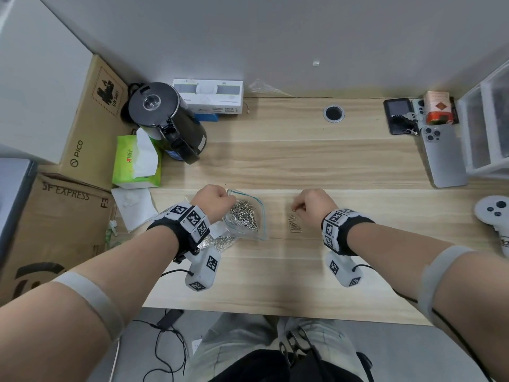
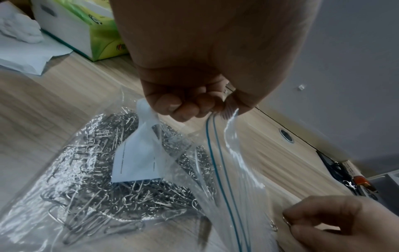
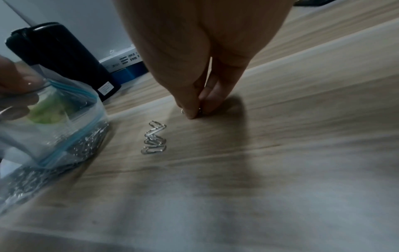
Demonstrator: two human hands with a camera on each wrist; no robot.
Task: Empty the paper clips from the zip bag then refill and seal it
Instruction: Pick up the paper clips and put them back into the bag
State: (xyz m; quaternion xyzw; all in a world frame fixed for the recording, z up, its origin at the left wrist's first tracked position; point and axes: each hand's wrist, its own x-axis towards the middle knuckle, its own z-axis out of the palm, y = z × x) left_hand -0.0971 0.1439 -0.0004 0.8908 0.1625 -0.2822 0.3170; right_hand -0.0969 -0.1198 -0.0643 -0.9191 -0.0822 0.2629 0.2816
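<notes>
A clear zip bag (image 1: 249,219) with a blue seal line lies on the wooden desk, holding a heap of silver paper clips (image 2: 103,191) and a white paper slip (image 2: 138,158). My left hand (image 1: 213,199) pinches the bag's top edge (image 2: 215,116) and holds its mouth up and open. A short row of loose paper clips (image 3: 154,138) lies on the desk to the right of the bag (image 1: 294,223). Just beyond that row my right hand (image 1: 309,204) pinches one paper clip (image 3: 199,110) between thumb and fingertips against the desk.
A green tissue pack (image 1: 135,159), a black kettle (image 1: 168,119) and a white box (image 1: 209,96) stand at the back left, with cardboard boxes (image 1: 55,216) beside them. Phones (image 1: 440,155), a plastic drawer unit (image 1: 487,128) and a white controller (image 1: 493,213) sit at the right.
</notes>
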